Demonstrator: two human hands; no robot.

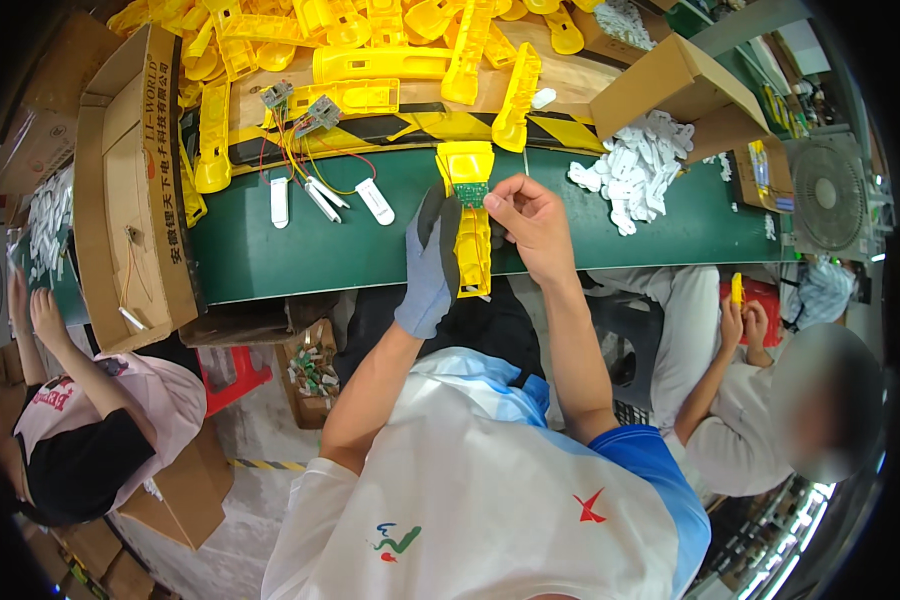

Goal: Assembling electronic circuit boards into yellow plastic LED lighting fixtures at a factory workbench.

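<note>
My left hand (430, 262), in a grey-blue glove, is wrapped round the left side of a long yellow plastic housing (473, 262) at the front edge of the green bench. A small green circuit board (472, 194) sits at the housing's upper part. At the board's right edge, my bare right hand (537, 228) pinches with thumb and index finger; its other fingers are curled. A thin wire runs inside the housing below the board. Left of my hands lie white plastic pieces (374, 201) wired to grey components (320, 114) with red, yellow and black leads.
Yellow housings (382, 64) are heaped along the back, behind black-and-yellow striped tape (410, 127). White plastic parts (635, 172) spill from a tipped cardboard box (682, 90). An upright carton (120, 200) stands left. People work on both sides; the right one holds a yellow piece (737, 289).
</note>
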